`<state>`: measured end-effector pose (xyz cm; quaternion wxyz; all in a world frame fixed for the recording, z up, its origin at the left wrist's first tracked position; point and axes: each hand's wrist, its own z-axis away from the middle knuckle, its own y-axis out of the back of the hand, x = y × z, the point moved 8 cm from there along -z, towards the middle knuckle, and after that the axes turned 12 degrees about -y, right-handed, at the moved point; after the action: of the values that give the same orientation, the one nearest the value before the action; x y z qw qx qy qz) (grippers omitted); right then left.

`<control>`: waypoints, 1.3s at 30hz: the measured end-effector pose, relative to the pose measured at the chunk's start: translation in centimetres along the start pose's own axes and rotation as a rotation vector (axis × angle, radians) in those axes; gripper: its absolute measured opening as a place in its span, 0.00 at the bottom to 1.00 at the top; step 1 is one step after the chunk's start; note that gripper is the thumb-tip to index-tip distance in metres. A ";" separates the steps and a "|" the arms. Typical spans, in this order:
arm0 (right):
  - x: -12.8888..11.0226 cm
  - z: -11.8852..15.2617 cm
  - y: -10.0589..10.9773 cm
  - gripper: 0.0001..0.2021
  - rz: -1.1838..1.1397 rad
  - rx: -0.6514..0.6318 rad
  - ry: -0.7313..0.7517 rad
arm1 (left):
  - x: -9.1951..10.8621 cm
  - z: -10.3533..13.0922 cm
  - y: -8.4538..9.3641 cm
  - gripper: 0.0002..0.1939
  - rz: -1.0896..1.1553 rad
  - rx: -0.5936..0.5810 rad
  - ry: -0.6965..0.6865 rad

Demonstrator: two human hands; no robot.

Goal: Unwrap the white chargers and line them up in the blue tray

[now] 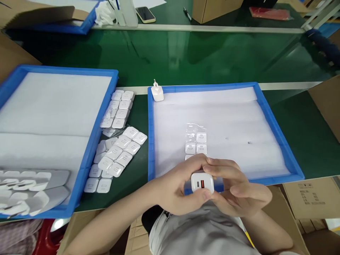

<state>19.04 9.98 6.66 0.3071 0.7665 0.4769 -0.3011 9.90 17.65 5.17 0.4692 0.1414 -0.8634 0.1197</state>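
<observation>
A white charger block (202,182) with a small slot and an orange port faces up between my hands. My left hand (183,187) grips it with the thumb on its lower edge. My right hand (236,187) has its fingers around the other side, thumb and fingertips touching it. Just beyond my hands, a clear bubble-pack of white chargers (201,148) lies on the white lining of a blue-rimmed tray (278,134), partly hidden by my left hand. Another charger (157,92), its plug pointing up, sits on that tray's back left corner.
Several packs of white chargers (123,152) lie left of the tray on the green table (138,124). A second blue tray (92,131) at the left holds rows of white pieces (34,187). Farther back are a phone (145,15), a pen (187,14) and a carton (212,9).
</observation>
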 end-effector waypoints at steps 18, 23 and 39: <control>-2.0 -3.9 -3.6 0.14 0.524 -0.411 0.242 | -0.4 1.6 2.8 0.19 0.021 0.316 0.065; -1.9 -6.1 -5.0 0.15 0.367 -0.461 0.143 | 0.1 1.4 4.0 0.24 -0.047 0.378 0.029; 18.5 -17.8 -8.1 0.06 0.551 -0.484 -0.014 | 14.2 22.6 6.1 0.14 -1.540 1.275 0.223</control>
<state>21.32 36.51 2.43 0.5525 0.7692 0.3080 -0.0908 -17.21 13.80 4.72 0.3335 0.8739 -0.2629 0.2363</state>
